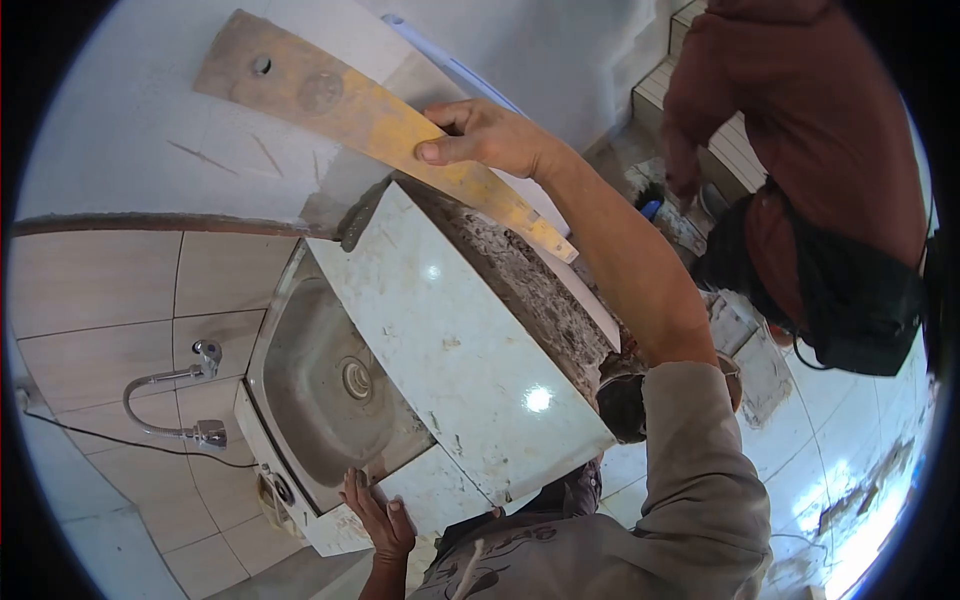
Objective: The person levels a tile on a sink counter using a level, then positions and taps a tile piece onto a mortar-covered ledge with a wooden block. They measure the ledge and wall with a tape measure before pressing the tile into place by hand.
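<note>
Head view shows, at left, the curved faucet [160,380] on the tiled wall, beside the steel sink [330,400]. The left hand [380,520] lies with fingers a little spread at the sink's lower corner, on the pale worktop [440,490], perhaps for giving the body support. From upper left to centre, the yellow level [380,120] is slanting; the right hand [495,140] pinches its long edge between thumb and fingers, near the middle, which probably balances both ends. Whether it touches the wall behind, I cannot tell. Below it, the tile slab [450,320] covers part of the sink, and its right edge borders the rough mortar strip [550,300]. The level's wide end has room over the plain wall; its narrow end is near this strip. At upper right, the co-worker [820,130] limits room beyond the right forearm.
</note>
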Action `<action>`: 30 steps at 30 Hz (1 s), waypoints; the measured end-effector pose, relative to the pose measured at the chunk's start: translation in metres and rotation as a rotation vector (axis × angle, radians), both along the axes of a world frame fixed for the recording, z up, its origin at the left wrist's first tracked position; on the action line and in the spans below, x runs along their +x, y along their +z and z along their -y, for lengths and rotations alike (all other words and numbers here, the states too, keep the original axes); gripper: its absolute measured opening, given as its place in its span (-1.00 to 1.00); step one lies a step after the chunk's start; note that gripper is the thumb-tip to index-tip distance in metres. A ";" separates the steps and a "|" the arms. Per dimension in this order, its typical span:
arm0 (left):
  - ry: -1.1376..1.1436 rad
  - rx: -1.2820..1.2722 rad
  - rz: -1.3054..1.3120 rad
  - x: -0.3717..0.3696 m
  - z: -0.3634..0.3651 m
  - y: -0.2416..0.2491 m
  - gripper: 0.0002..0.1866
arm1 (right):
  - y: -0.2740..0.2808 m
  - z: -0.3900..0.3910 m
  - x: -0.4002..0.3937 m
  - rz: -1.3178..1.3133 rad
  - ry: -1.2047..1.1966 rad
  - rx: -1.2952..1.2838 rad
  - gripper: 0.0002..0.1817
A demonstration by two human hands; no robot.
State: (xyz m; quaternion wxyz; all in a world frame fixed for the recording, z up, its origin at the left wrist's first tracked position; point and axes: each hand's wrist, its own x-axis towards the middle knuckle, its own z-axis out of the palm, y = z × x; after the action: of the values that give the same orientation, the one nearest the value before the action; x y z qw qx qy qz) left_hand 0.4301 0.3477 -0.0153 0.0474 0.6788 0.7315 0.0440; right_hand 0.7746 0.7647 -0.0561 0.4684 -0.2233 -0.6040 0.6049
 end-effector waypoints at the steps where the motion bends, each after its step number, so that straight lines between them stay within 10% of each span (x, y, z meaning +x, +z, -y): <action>1: 0.011 0.002 -0.002 0.000 0.000 0.000 -0.28 | -0.003 -0.002 -0.005 -0.046 0.019 -0.025 -0.41; 30: 0.089 -0.017 0.048 -0.005 0.000 -0.002 -0.35 | -0.095 0.003 -0.037 -0.208 -0.036 -0.245 -0.67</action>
State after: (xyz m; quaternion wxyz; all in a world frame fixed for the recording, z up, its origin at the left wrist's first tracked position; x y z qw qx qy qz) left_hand 0.4255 0.3481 -0.0174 0.0687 0.6437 0.7601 0.0562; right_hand 0.7372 0.7619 -0.1507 0.5086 -0.2258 -0.4700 0.6852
